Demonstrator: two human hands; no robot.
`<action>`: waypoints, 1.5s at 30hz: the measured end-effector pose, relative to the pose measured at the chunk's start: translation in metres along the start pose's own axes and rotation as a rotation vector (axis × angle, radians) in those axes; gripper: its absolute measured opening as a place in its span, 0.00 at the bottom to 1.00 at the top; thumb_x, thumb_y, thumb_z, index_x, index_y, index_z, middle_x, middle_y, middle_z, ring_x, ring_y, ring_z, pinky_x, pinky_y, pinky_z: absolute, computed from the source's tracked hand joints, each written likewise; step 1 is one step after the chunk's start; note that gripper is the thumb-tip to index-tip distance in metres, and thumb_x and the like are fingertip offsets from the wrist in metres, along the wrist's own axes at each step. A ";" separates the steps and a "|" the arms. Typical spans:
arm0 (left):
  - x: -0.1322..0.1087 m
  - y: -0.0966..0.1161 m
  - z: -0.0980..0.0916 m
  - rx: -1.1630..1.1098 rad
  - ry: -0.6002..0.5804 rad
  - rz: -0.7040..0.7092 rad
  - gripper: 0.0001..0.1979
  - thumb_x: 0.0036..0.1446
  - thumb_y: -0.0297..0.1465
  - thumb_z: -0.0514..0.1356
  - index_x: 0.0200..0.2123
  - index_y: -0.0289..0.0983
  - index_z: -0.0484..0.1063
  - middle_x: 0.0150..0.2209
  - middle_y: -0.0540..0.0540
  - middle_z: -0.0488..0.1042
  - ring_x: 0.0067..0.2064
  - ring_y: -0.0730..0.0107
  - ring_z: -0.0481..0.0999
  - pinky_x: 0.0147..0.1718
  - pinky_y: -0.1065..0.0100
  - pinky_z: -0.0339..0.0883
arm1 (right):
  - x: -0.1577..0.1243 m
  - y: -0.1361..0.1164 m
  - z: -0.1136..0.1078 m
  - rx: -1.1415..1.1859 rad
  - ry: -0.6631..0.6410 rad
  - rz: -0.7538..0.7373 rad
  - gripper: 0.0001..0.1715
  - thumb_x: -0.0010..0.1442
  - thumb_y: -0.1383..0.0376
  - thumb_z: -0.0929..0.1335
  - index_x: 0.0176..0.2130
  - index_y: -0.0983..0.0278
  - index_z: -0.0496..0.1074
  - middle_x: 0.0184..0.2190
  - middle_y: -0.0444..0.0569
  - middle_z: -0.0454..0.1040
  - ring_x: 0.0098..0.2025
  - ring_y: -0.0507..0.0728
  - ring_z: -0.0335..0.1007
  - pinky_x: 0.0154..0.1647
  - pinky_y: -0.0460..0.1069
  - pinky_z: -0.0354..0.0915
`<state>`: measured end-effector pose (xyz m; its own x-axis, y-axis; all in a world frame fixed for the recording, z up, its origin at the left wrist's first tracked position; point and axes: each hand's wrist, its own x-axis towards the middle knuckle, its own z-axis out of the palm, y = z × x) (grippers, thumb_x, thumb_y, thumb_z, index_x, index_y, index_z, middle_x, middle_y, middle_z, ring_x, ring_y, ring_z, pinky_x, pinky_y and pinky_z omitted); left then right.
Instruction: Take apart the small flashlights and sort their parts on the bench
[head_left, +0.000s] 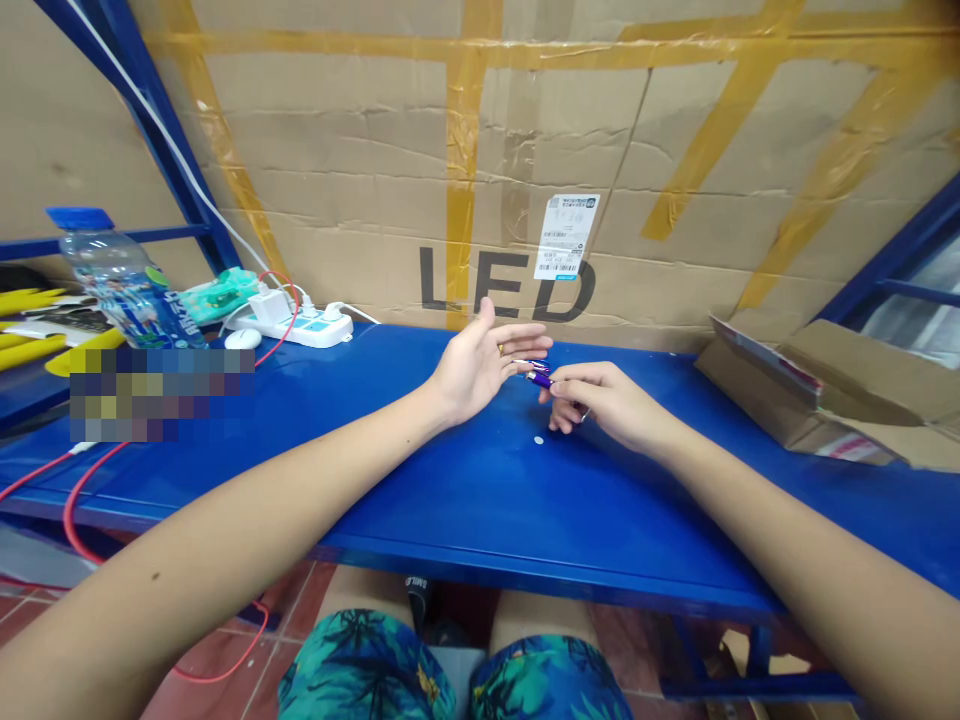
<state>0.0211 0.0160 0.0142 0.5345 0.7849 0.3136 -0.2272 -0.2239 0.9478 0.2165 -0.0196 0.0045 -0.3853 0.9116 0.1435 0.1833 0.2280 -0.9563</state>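
Observation:
My right hand pinches a small purple and silver item between its thumb and fingers, and the item is too small to identify. My left hand lies open with its palm up, its fingertips right beside the item. I cannot tell whether they touch it. Both hands hover just above the blue metal shelf top. A small round white disc lies on the shelf top just below the hands.
A bottle of water, a white power strip, a white mouse and red cable stand at the back left. Yellow-handled tools lie far left. An opened cardboard box sits right, with a taped carton behind.

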 end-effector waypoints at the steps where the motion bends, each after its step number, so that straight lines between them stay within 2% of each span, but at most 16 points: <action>1: 0.000 0.001 -0.001 -0.027 -0.003 -0.006 0.41 0.62 0.60 0.41 0.53 0.33 0.73 0.54 0.34 0.75 0.58 0.50 0.71 0.52 0.56 0.67 | -0.001 0.000 0.000 -0.015 -0.003 0.013 0.09 0.57 0.62 0.69 0.31 0.66 0.77 0.15 0.40 0.63 0.20 0.52 0.65 0.28 0.50 0.64; 5: 0.000 -0.001 -0.005 -0.056 0.000 -0.012 0.40 0.61 0.60 0.42 0.52 0.33 0.74 0.53 0.33 0.76 0.57 0.48 0.72 0.51 0.54 0.68 | -0.002 0.002 0.003 0.016 0.020 0.080 0.15 0.53 0.62 0.73 0.39 0.68 0.81 0.15 0.39 0.60 0.19 0.49 0.56 0.24 0.50 0.62; 9: 0.002 -0.005 -0.007 -0.059 0.013 -0.033 0.39 0.60 0.60 0.43 0.50 0.34 0.74 0.53 0.34 0.76 0.58 0.49 0.72 0.51 0.54 0.68 | -0.002 -0.001 0.007 0.128 0.128 0.061 0.13 0.49 0.63 0.74 0.36 0.68 0.81 0.15 0.38 0.58 0.19 0.48 0.51 0.20 0.48 0.57; 11: 0.002 -0.007 -0.008 -0.095 0.009 -0.050 0.40 0.60 0.61 0.41 0.50 0.34 0.74 0.54 0.34 0.76 0.58 0.49 0.71 0.52 0.55 0.68 | -0.002 -0.002 0.007 0.088 0.159 0.038 0.13 0.51 0.61 0.74 0.36 0.67 0.80 0.15 0.38 0.58 0.19 0.48 0.53 0.20 0.48 0.57; 15: 0.004 -0.012 -0.008 -0.088 0.015 -0.092 0.41 0.58 0.62 0.41 0.49 0.35 0.74 0.54 0.34 0.76 0.58 0.49 0.72 0.51 0.55 0.69 | -0.003 -0.003 0.005 -0.108 0.131 0.002 0.17 0.55 0.59 0.72 0.42 0.67 0.81 0.14 0.40 0.61 0.18 0.50 0.57 0.23 0.49 0.58; 19: 0.004 -0.016 -0.007 -0.151 0.002 -0.139 0.42 0.58 0.62 0.41 0.48 0.34 0.75 0.53 0.34 0.76 0.58 0.49 0.72 0.51 0.56 0.69 | -0.004 -0.003 0.004 -0.189 0.139 -0.007 0.17 0.56 0.59 0.70 0.41 0.67 0.81 0.13 0.40 0.61 0.17 0.50 0.56 0.22 0.48 0.56; 24: 0.003 -0.015 -0.009 -0.228 -0.023 -0.150 0.41 0.59 0.62 0.42 0.48 0.34 0.75 0.53 0.33 0.76 0.59 0.48 0.71 0.52 0.56 0.67 | -0.004 -0.005 0.002 -0.200 0.160 -0.030 0.15 0.57 0.59 0.69 0.40 0.66 0.80 0.14 0.40 0.61 0.18 0.50 0.58 0.22 0.48 0.56; 30: 0.004 -0.016 -0.014 -0.203 -0.019 -0.137 0.41 0.58 0.62 0.43 0.51 0.35 0.74 0.55 0.33 0.74 0.59 0.47 0.71 0.52 0.54 0.68 | -0.003 -0.004 0.000 -0.186 0.180 -0.027 0.16 0.55 0.58 0.71 0.37 0.67 0.80 0.14 0.40 0.62 0.16 0.50 0.58 0.21 0.48 0.56; 36: 0.004 -0.016 -0.014 -0.220 -0.034 -0.144 0.39 0.58 0.61 0.43 0.50 0.35 0.74 0.55 0.33 0.74 0.58 0.47 0.72 0.50 0.54 0.69 | -0.002 -0.004 0.001 -0.145 0.170 -0.023 0.20 0.55 0.56 0.71 0.42 0.68 0.80 0.13 0.39 0.61 0.16 0.50 0.57 0.20 0.48 0.56; 45: 0.003 -0.016 -0.013 -0.249 -0.058 -0.135 0.37 0.59 0.60 0.45 0.48 0.36 0.75 0.52 0.34 0.77 0.56 0.48 0.74 0.49 0.54 0.69 | -0.002 -0.004 0.003 -0.105 0.159 0.022 0.18 0.55 0.60 0.71 0.43 0.67 0.80 0.13 0.38 0.58 0.16 0.49 0.55 0.18 0.48 0.54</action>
<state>0.0155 0.0299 -0.0005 0.6179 0.7617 0.1949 -0.3398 0.0352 0.9398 0.2137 -0.0233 0.0077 -0.2342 0.9573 0.1695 0.2866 0.2346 -0.9289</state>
